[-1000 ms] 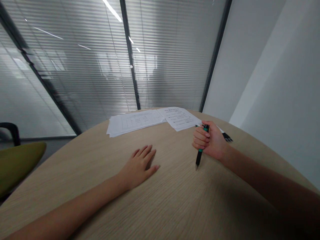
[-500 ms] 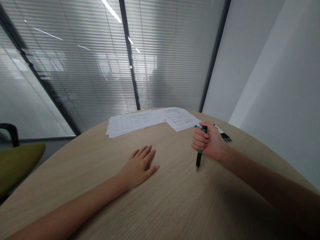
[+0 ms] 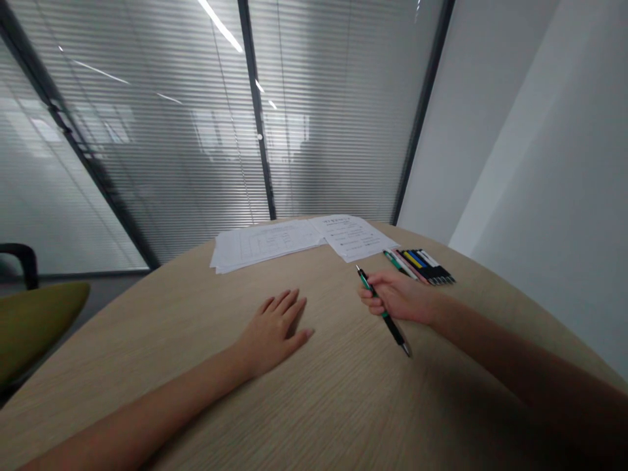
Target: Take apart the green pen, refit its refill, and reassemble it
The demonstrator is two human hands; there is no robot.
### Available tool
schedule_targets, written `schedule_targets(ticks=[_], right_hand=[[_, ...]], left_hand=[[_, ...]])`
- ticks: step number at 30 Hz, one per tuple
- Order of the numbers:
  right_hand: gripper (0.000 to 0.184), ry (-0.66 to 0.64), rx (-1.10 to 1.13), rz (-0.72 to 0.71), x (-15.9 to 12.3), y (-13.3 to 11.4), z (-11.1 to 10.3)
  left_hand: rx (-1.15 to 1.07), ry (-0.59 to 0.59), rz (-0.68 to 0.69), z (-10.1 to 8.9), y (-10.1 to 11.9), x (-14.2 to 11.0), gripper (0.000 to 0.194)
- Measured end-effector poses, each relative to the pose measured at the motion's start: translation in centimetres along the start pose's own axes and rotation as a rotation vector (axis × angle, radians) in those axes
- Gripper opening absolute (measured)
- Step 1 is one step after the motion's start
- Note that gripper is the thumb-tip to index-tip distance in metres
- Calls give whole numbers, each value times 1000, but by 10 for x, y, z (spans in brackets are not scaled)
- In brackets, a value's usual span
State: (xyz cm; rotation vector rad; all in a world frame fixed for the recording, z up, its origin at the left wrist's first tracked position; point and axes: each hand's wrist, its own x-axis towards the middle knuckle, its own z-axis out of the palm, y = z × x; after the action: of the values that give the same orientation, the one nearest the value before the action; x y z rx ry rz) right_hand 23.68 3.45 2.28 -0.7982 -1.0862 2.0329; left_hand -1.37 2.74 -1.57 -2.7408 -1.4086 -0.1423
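A slim green-and-black pen [image 3: 394,331] is being pinched loosely in the right hand [image 3: 400,297], slanting across a pale wood-grain table [image 3: 171,373]; the left hand [image 3: 272,330] is being spread open, flat, apart from it. With so light a grip, the pen could be dropped, scattering the row of multicoloured pens [image 3: 422,267] just beyond the right hand.

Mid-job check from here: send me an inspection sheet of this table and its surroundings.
Surface: curved light wood-grain table.
Job's things: green-and-black pen, held at a slant.
Clutter: stacked papers, printed sheet, row of coloured pens beside the sheet.
Hands: left hand flat on the table; right hand gripping the pen.
Cables: nothing seen.
Surroundings: olive chair, glass partition with blinds, white wall.
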Motion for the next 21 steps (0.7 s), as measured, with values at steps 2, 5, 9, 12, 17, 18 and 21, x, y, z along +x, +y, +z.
schedule_targets(ticks=[2, 5, 9, 12, 17, 18, 21], right_hand=[[17, 47, -56, -12, 2, 3, -2], [36, 153, -189, -73, 4, 8, -7], [44, 316, -526, -171, 11, 14, -20], [49, 491, -927, -247, 15, 15, -30], [39, 767, -1487, -331, 14, 8, -42], [35, 798, -1550, -315, 13, 8, -44], [25, 843, -1673, -264, 12, 8, -49]], left_hand=[[-2, -1, -1, 0, 0, 0, 62], [-8, 1, -3, -1, 0, 0, 62], [-9, 5, -3, -2, 1, -1, 61], [0, 1, -5, -2, 1, -2, 61], [-2, -3, -7, -3, 2, -2, 61], [-3, -5, -9, -3, 2, -2, 62], [-9, -7, -14, -4, 3, -2, 61]])
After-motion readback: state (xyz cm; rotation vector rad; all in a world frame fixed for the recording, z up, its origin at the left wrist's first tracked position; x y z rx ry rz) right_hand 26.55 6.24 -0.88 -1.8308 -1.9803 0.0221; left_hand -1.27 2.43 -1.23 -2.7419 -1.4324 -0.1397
